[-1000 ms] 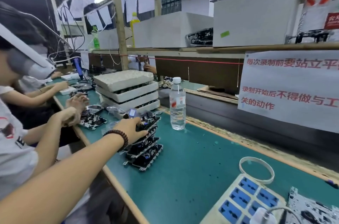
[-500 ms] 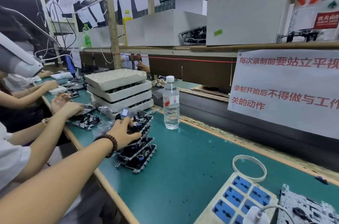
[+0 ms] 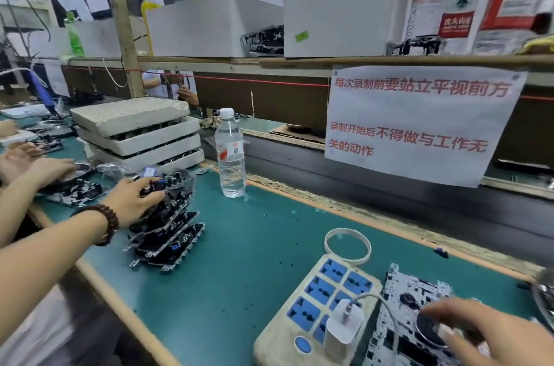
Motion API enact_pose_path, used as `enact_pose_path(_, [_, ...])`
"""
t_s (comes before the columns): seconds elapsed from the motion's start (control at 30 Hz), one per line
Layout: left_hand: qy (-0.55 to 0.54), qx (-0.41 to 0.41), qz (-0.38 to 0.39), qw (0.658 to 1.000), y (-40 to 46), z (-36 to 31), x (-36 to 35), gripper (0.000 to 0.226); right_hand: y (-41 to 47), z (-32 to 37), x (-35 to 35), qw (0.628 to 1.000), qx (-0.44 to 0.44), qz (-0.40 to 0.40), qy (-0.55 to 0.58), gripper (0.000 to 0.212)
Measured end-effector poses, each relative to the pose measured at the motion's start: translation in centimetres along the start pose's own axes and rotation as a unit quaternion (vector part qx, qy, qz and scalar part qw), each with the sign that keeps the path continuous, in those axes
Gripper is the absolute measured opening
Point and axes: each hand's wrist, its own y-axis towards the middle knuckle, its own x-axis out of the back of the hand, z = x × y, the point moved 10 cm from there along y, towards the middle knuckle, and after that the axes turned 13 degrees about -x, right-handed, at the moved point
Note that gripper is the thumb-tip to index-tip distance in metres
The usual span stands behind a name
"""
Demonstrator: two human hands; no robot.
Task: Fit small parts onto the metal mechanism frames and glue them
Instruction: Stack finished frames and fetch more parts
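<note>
- my left hand [image 3: 135, 200] reached to the stack of mechanism frames [image 3: 166, 233] on the green bench mat [image 3: 239, 260], fingers curled over the top frame and thumb against its near edge; i judged it a grip meant to lift one frame off the pile.
- the stack leaned and fanned out beneath my fingers, so the hand lay on top, probably to steady the pile as well as to pick from it.
- my right hand [image 3: 485, 335] rested on a separate metal frame [image 3: 419, 305] at the bench's near edge, fingers loosely bent over a dark round part [image 3: 428, 332]; whether they pinched it or only touched it, i cannot tell.
- that frame lay flat just beside a power strip [image 3: 314, 305] with a white charger [image 3: 344, 326] plugged in, to the left of my right fingers.
- a water bottle [image 3: 229, 153] stood just beyond the stack, past my left fingertips, with foam trays [image 3: 138, 135] piled behind.
- no glue was seen near either hand; fitting looked the step in hand.
</note>
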Motion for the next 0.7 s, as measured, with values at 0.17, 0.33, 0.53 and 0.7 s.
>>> enact_pose_path(0.17, [-0.052,-0.022,-0.047,0.997,0.1,-0.2,1.0,0.032,0.2,1.5,1.8,0.994,0.043,-0.075,0.063,0.030])
enact_pose_path(0.33, [-0.067,-0.030,-0.072,0.995,0.4,-0.2,2.6,0.033,0.3,1.8,1.6,0.994,0.041,-0.072,0.077,0.029])
enact_pose_path(0.53, [-0.208,-0.041,-0.141,0.967,-0.5,-8.0,6.2,0.030,0.0,2.5,2.3,0.987,0.088,-0.104,0.084,0.030])
enact_pose_path(0.7, [-0.623,0.032,0.070,0.778,-5.9,-21.4,0.7,0.046,-0.2,1.6,4.3,0.962,0.111,-0.144,0.205,0.041])
